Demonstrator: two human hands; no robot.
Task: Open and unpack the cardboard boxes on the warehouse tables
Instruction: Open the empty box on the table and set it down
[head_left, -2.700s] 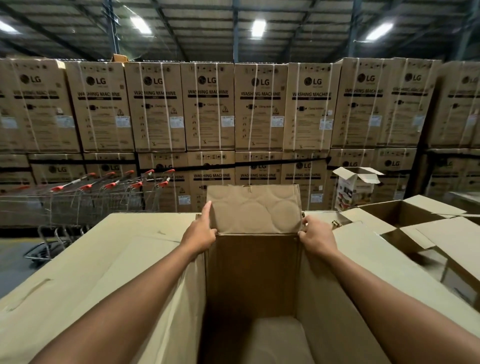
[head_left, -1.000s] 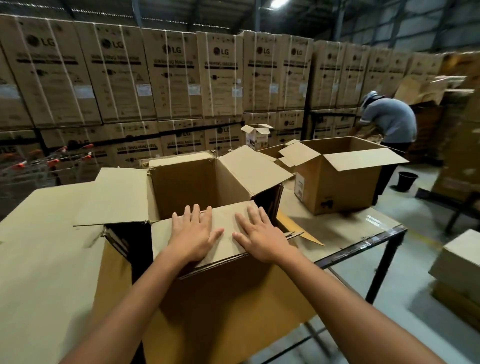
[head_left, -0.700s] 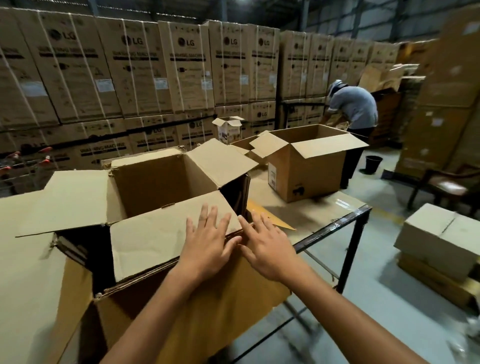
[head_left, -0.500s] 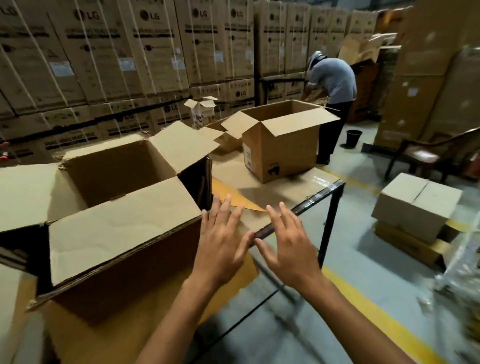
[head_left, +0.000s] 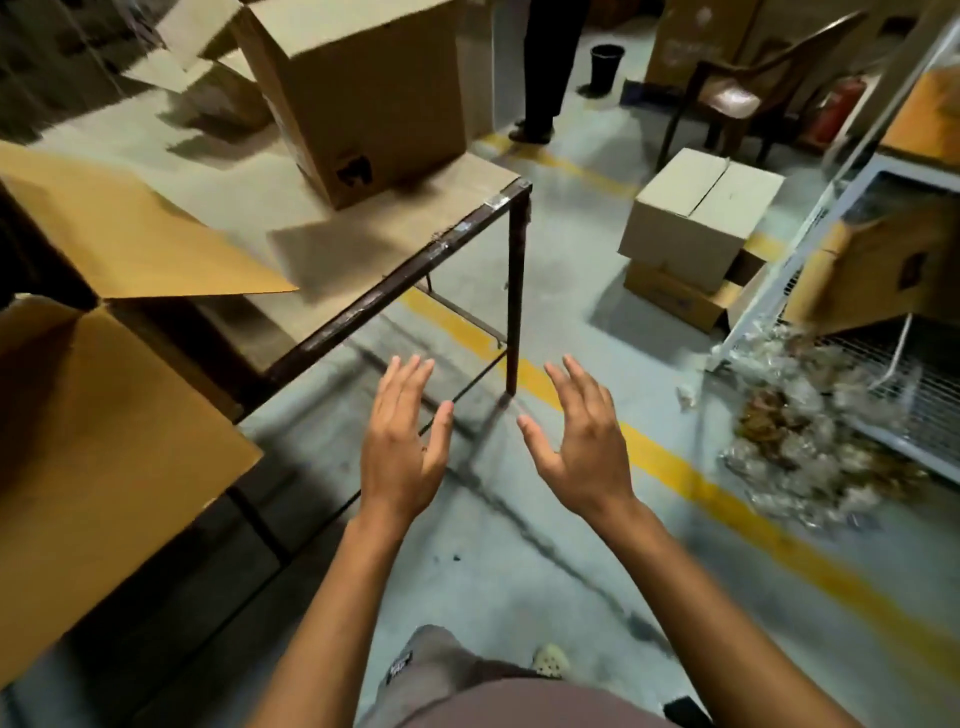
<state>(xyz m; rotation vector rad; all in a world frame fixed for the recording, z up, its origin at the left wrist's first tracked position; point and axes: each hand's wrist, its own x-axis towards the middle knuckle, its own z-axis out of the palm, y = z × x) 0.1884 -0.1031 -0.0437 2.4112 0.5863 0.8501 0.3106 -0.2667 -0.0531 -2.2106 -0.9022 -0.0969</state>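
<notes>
Both hands are off the big open box (head_left: 104, 447) now, and the view has swung down and right of the table (head_left: 395, 279)! The left hand (head_left: 402, 441) and right hand (head_left: 582, 441) hover over bare concrete just off the table's front edge, fingers spread and loose, gripping nothing. The open box sits at the table's left end, and its smooth tan flap of light, springy corrugated board hangs out past the rim. Nobody is steadying it, so I reckon that flap could swing back up, or the carton could slide off the edge. Watch the table frame too: it's dark square steel with a hard corner, close ahead of those knuckles. A second carton (head_left: 363, 98) stands upright farther back on the table. Right of the table, crinkly clear packets (head_left: 810, 462) spill across the floor, and they look slippery underfoot to me.
</notes>
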